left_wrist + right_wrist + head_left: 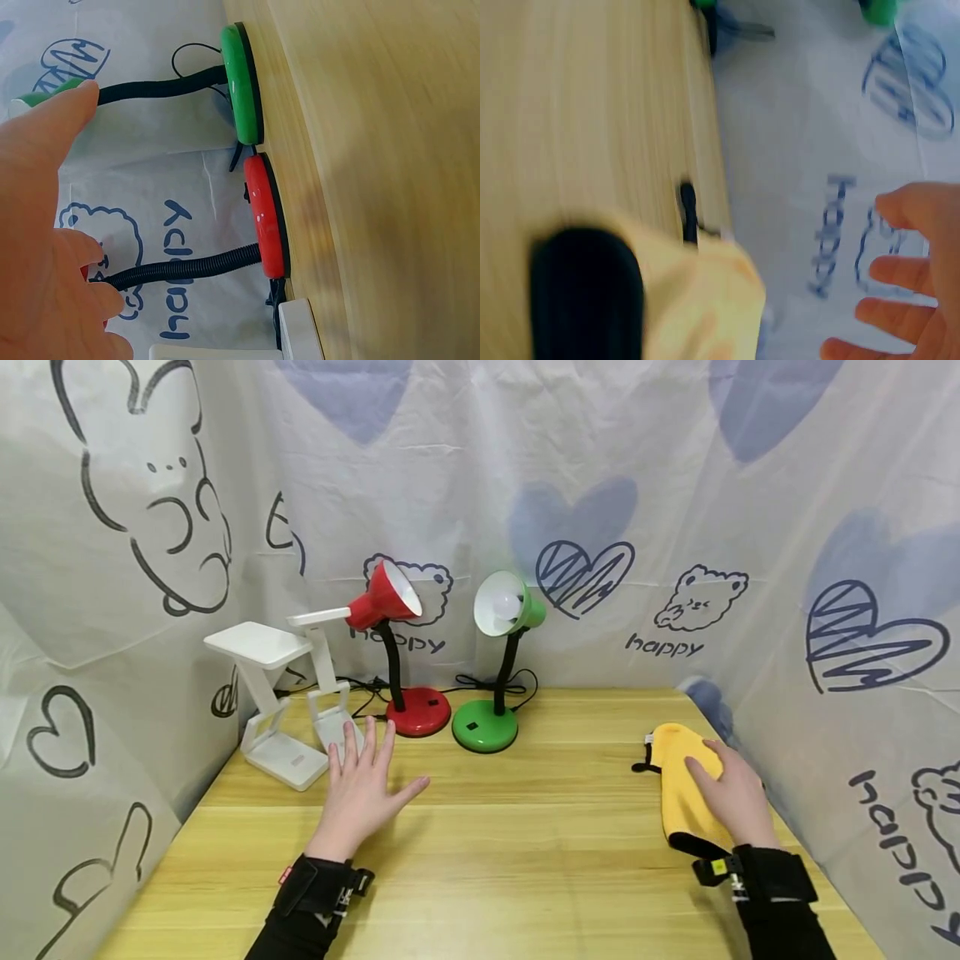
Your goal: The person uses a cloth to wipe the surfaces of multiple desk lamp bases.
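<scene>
My left hand hovers over the table's left half, fingers spread and holding nothing. Just beyond it stand two white folding desk lamps, the nearer one and a farther one partly behind my fingers. A red gooseneck lamp and a green one are farther back. On the right, my right hand is over a yellow cloth pouch-like item with a black-lined opening facing me. The right wrist view has the fingers loosely extended, apart from the yellow cloth.
Behind the lamps, black cords lie along the rear edge. A printed white curtain encloses the wooden table at the back and sides. A black loop and white tag stick out from the yellow item's left side.
</scene>
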Motion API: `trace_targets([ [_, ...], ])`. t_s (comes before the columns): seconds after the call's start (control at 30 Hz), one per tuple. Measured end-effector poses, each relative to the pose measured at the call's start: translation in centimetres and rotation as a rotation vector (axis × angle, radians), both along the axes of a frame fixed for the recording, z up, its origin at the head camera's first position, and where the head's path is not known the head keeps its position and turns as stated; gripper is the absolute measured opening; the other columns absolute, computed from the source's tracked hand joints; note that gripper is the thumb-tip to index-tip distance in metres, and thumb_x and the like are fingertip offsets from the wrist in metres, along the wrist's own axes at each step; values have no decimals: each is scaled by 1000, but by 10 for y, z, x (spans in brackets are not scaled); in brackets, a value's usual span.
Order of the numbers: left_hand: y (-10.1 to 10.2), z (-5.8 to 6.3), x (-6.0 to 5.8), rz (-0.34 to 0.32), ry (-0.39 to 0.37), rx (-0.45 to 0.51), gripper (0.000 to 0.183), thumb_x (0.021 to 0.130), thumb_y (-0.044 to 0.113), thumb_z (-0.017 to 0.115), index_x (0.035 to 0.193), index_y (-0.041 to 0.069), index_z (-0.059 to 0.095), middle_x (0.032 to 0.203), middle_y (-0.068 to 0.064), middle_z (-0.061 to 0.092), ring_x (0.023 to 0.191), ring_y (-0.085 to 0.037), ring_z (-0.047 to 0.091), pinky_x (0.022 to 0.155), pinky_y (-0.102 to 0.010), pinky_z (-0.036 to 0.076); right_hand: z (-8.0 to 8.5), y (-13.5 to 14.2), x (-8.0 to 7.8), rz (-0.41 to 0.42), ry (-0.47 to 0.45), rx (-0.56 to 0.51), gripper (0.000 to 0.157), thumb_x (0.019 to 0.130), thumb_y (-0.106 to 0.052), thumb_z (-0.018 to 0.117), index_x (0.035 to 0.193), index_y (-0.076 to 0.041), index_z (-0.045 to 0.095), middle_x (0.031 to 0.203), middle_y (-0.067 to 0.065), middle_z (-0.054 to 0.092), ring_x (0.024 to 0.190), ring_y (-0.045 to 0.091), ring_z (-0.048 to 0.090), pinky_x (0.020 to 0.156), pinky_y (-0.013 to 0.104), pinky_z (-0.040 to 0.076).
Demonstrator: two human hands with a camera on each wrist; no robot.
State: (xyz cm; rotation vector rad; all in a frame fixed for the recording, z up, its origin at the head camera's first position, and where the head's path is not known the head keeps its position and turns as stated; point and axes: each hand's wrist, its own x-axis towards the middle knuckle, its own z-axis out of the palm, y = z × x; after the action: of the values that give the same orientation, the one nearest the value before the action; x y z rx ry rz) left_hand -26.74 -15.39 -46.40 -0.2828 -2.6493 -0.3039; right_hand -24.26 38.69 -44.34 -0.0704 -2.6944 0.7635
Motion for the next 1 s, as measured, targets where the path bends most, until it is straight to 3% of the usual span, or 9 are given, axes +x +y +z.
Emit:
trace_targets([
  [0.2,2,2,0,-23,-43,-2,97,72,79,39,145,29,1,150,-7,-7,132,-34,-19,100,-54,-14,-9,49,-10,-62,-100,-53,69,93,-47,41,131,10,36,126,34,38,110,51,35,84,58,29],
  [0.4,13,10,-11,-104,-200,45,86,76,77,35,144,34,4,150,-2,-1,135,-31,-4,102,-55,-4,-24,59,-20,-27,-272,-22,83,89,-60,36,131,12,33,126,36,35,109,53,35,82,58,31],
  [0.6,33,16,-39,-238,-308,75,72,83,68,38,142,31,24,148,1,17,133,-24,22,102,-51,18,-32,42,-36,24,-502,27,105,82,-73,29,137,15,14,132,42,20,115,56,25,86,62,25],
  [0.8,55,16,-69,-313,-352,93,62,85,59,47,137,26,38,142,2,35,127,-21,35,100,-46,28,-31,17,-41,-18,-558,119,118,73,-80,35,137,16,7,130,47,7,112,66,11,81,69,17],
  [1.0,72,14,-94,-329,-415,78,59,85,54,51,134,23,42,132,2,47,117,-20,46,95,-43,34,-33,7,-42,-49,-579,159,125,69,-81,41,137,15,1,130,47,0,109,69,8,73,70,23],
])
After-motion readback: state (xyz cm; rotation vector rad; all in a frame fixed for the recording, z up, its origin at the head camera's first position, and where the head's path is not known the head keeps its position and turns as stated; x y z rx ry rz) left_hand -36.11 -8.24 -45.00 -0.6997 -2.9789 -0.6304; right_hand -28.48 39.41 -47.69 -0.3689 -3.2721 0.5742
